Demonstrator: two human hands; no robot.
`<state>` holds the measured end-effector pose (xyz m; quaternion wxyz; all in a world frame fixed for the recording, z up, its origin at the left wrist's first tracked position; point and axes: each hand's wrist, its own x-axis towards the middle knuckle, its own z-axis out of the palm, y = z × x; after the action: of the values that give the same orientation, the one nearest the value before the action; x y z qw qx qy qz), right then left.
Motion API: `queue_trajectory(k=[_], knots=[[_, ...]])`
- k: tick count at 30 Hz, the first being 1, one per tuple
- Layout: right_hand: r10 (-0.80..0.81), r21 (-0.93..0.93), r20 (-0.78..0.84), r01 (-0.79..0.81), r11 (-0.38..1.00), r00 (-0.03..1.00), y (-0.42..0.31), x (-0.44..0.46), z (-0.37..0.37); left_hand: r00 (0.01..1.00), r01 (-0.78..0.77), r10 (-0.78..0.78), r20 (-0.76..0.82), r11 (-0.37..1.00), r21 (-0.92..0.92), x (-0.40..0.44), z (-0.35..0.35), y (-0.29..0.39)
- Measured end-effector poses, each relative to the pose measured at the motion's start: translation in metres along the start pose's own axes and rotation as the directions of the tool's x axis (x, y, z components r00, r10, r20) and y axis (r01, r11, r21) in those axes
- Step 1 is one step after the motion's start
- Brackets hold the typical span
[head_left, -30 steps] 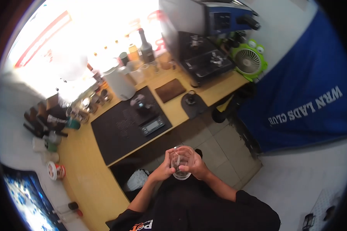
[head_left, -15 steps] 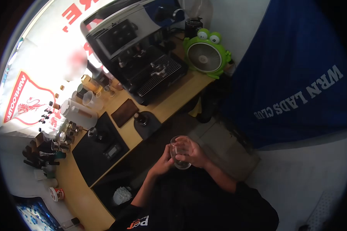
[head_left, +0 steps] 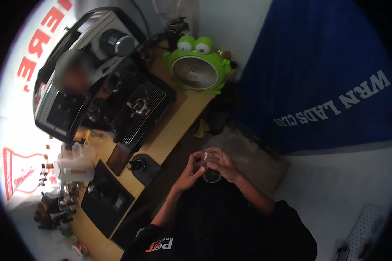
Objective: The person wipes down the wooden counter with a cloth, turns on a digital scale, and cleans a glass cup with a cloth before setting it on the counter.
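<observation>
A clear drinking glass (head_left: 212,175) is held in front of my dark shirt, between both hands. My left hand (head_left: 191,171) closes on its left side. On the opposite side, my right hand (head_left: 224,163) wraps round the upper part, its fingers bent across the glass. The glass looks see-through, with nothing I can make out inside. Beyond my hands, to the left, a tamper-like object (head_left: 136,164) stands on a dark mat (head_left: 150,174) at the counter's edge.
An espresso machine (head_left: 139,106) and a green frog-shaped fan (head_left: 195,71) stand on the wooden counter (head_left: 178,119). A white jug (head_left: 76,169), a black mat (head_left: 117,187) and several bottles are at left. A blue cloth banner (head_left: 322,78) hangs at right.
My view has turned, so the machine, fan and counter sit further left. Both hands have kept hold of the glass, with the fingers slightly shifted.
</observation>
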<state>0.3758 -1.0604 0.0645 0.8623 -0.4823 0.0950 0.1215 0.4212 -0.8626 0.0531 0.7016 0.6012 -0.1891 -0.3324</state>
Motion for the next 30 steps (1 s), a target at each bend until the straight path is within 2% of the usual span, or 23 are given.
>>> queue_trajectory(k=[4, 6, 7, 9, 10, 12, 14, 16, 17, 19, 21, 23, 24, 25, 27, 28, 30], knots=[[-0.038, 0.007, -0.170, 0.040, 0.999, 0.985, 0.013, 0.009, -0.028, 0.986, 0.074, -0.067, 0.153, 0.996, -0.041, 0.046, -0.008, -0.013], [0.083, -0.016, -0.265, -0.090, 0.996, 0.961, 0.016, 0.013, -0.044, 0.950, 0.187, -0.200, 0.241, 0.979, 0.076, 0.065, -0.013, -0.007], [0.079, -0.017, -0.270, -0.087, 0.996, 0.960, 0.015, 0.018, -0.049, 0.948, 0.185, -0.198, 0.247, 0.980, 0.077, 0.075, -0.019, -0.010], [0.277, 0.038, -0.240, -0.277, 0.960, 0.930, 0.013, 0.028, -0.060, 0.906, 0.235, -0.294, 0.303, 0.948, 0.216, 0.095, -0.030, -0.027], [0.290, 0.039, -0.245, -0.290, 0.956, 0.925, 0.015, 0.035, -0.068, 0.905, 0.245, -0.299, 0.304, 0.948, 0.205, 0.099, -0.031, -0.034], [0.461, 0.185, -0.196, -0.429, 0.884, 0.865, 0.024, 0.060, -0.085, 0.930, 0.302, -0.327, 0.166, 0.940, 0.159, 0.099, -0.032, -0.050], [0.478, 0.134, -0.273, -0.459, 0.878, 0.835, 0.022, 0.094, -0.102, 0.939, 0.339, -0.344, 0.024, 0.933, 0.123, 0.106, -0.036, -0.058], [0.480, 0.131, -0.191, -0.463, 0.877, 0.856, 0.008, 0.143, -0.133, 0.931, 0.356, -0.344, -0.125, 0.931, 0.087, 0.119, -0.039, -0.059], [0.519, 0.170, -0.242, -0.491, 0.855, 0.820, 0.004, 0.176, -0.158, 0.928, 0.358, -0.346, -0.135, 0.930, 0.079, 0.120, -0.038, -0.057], [0.575, 0.211, -0.286, -0.536, 0.818, 0.766, -0.011, 0.214, -0.188, 0.909, 0.354, -0.363, -0.204, 0.932, -0.082, 0.109, -0.029, -0.053], [0.660, 0.157, -0.430, -0.669, 0.726, 0.616, -0.033, 0.235, -0.193, 0.885, 0.402, -0.408, -0.224, 0.913, -0.073, 0.097, -0.025, -0.067], [0.651, 0.103, -0.398, -0.674, 0.731, 0.646, -0.029, 0.241, -0.205, 0.863, 0.441, -0.442, -0.245, 0.895, -0.064, 0.090, -0.020, -0.071], [0.643, 0.049, -0.371, -0.678, 0.734, 0.670, -0.026, 0.241, -0.211, 0.856, 0.442, -0.458, -0.238, 0.889, -0.123, 0.088, -0.013, -0.068], [0.649, 0.038, -0.366, -0.686, 0.726, 0.667, -0.033, 0.236, -0.206, 0.849, 0.441, -0.475, -0.233, 0.878, -0.185, 0.088, -0.007, -0.069], [0.593, -0.087, -0.302, -0.641, 0.762, 0.746, -0.035, 0.214, -0.193, 0.840, 0.445, -0.483, -0.248, 0.874, -0.193, 0.092, 0.002, -0.076], [0.601, -0.091, -0.293, -0.648, 0.756, 0.743, -0.029, 0.205, -0.190, 0.839, 0.447, -0.482, -0.252, 0.875, -0.186, 0.097, 0.006, -0.077], [0.560, -0.112, -0.142, -0.575, 0.810, 0.816, -0.018, 0.188, -0.179, 0.827, 0.420, -0.475, -0.302, 0.878, -0.230, 0.111, 0.016, -0.077]])
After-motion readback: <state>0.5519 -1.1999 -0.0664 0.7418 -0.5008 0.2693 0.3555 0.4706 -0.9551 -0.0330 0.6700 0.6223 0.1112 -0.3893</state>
